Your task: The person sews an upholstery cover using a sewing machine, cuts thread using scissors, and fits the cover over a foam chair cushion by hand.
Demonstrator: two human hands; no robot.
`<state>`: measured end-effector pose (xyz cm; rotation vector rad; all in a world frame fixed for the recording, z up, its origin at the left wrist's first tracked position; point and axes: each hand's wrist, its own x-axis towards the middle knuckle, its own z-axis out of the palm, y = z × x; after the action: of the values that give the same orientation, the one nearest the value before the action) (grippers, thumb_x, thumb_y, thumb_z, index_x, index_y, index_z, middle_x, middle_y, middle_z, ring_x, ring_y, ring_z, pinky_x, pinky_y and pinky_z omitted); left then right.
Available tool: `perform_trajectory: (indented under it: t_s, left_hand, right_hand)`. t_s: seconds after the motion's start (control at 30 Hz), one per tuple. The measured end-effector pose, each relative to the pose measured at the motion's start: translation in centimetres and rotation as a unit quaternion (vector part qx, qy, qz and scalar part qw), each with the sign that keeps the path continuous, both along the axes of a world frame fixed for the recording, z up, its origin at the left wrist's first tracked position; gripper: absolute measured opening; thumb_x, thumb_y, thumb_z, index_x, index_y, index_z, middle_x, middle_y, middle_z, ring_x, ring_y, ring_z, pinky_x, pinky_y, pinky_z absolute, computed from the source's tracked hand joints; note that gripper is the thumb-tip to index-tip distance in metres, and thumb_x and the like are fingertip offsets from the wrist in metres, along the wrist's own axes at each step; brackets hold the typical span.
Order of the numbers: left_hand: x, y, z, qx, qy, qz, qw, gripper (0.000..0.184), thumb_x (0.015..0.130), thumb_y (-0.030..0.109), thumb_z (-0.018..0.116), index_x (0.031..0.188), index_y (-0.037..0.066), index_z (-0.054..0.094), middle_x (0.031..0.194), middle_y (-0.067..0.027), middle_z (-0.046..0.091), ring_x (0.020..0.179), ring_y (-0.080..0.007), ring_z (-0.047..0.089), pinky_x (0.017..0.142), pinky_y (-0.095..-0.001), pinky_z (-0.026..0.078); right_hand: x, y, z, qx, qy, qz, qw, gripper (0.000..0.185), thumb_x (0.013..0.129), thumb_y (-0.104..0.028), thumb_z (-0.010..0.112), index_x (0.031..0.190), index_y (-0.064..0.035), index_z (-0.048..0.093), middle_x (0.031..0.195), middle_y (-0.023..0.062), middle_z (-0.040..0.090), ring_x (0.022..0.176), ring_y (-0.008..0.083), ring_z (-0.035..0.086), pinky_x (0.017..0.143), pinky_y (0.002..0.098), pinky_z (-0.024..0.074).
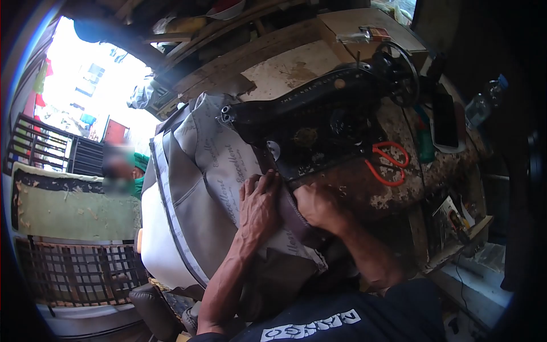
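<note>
cloth [219, 159] lay before the sewing machine [307, 91]

the cloth, grey and printed, was at the near side of the table [384, 199], its wide folds spread to the left, probably so that their bulk did not crowd the work. the left hand [259, 202] was half open, its fingers pressed on the cloth, seemingly to hold it flat. the right hand [320, 206] was curled at a brown strip [292, 214]; its fingertips were hidden, so i could not tell whether it pinched. orange-handled scissors [393, 165] lay nearby, perhaps for easy reach.
</note>
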<state>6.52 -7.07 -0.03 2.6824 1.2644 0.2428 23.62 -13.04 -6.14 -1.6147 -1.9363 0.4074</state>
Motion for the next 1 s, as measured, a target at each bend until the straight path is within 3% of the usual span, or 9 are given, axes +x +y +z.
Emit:
perform_trajectory:
  t_s: [0.03,0.1,0.17,0.23,0.27,0.5,1.0]
  left_hand:
    - [0.1,-0.2,0.0,0.006,0.009,0.001,1.0,0.071,0.066,0.01,0.072,0.136,0.004,0.059,0.142,-0.0133,0.054,0.128,-0.0368,0.047,0.11,-0.0491,0.036]
    - [0.2,-0.4,-0.2,-0.003,-0.009,0.019,1.0,0.074,0.064,0.009,0.073,0.137,0.004,0.059,0.143,-0.0132,0.053,0.129,-0.0375,0.046,0.111,-0.0495,0.035]
    - [0.3,-0.5,-0.2,-0.008,-0.021,0.022,1.0,0.074,0.066,0.01,0.074,0.137,0.005,0.058,0.144,-0.0128,0.053,0.13,-0.0376,0.046,0.112,-0.0495,0.034]
    - [0.4,-0.8,-0.2,-0.01,-0.021,0.027,0.999,0.073,0.066,0.01,0.074,0.137,0.005,0.058,0.145,-0.0127,0.053,0.131,-0.0377,0.045,0.113,-0.0502,0.033]
    - [0.4,-0.8,-0.1,-0.008,-0.019,0.032,0.999,0.073,0.067,0.011,0.074,0.138,0.005,0.058,0.145,-0.0127,0.053,0.132,-0.0379,0.045,0.113,-0.0509,0.032]
    - [0.1,-0.7,-0.2,-0.007,-0.035,0.028,0.999,0.073,0.067,0.014,0.074,0.138,0.006,0.058,0.145,-0.0123,0.053,0.135,-0.0372,0.043,0.116,-0.0542,0.026]
    - [-0.1,-0.4,-0.2,-0.036,-0.046,0.029,0.998,0.08,0.06,0.011,0.076,0.138,0.004,0.057,0.146,-0.0118,0.052,0.135,-0.035,0.042,0.117,-0.0527,0.023]
  right_hand:
    - [0.5,0.9,1.3,-0.001,-0.002,0.006,1.0,0.012,0.082,-0.013,0.064,0.088,-0.0021,0.064,0.085,0.0237,0.066,0.08,0.0412,0.067,0.075,0.0494,0.0538]
    - [2.7,4.8,4.2,-0.178,0.013,0.0,0.984,0.022,0.085,-0.023,0.065,0.088,-0.0027,0.07,0.086,0.021,0.069,0.081,0.0382,0.069,0.076,0.0477,0.0544]
    - [3.3,10.5,2.4,-0.02,-0.006,-0.06,0.998,0.03,0.088,-0.034,0.065,0.089,-0.0047,0.074,0.085,0.0161,0.072,0.079,0.0343,0.07,0.075,0.0444,0.0549]
    - [3.5,15.8,6.6,-0.316,0.13,-0.053,0.938,0.023,0.084,-0.024,0.069,0.096,-0.0042,0.072,0.086,0.0189,0.072,0.083,0.0321,0.072,0.076,0.0468,0.056]
    - [3.5,17.9,6.4,-0.346,0.165,-0.027,0.923,0.022,0.085,-0.023,0.068,0.096,-0.0043,0.072,0.086,0.0181,0.072,0.082,0.0312,0.072,0.076,0.0461,0.0558]
    - [2.8,23.4,1.0,-0.301,0.336,0.101,0.887,0.019,0.086,-0.021,0.068,0.094,-0.0048,0.072,0.083,0.0127,0.071,0.077,0.0243,0.069,0.072,0.0407,0.0542]
    - [1.8,30.0,-4.5,-0.235,0.476,0.17,0.83,0.013,0.089,-0.017,0.066,0.091,-0.0058,0.074,0.077,0.0011,0.07,0.066,0.0097,0.062,0.063,0.0293,0.0509]
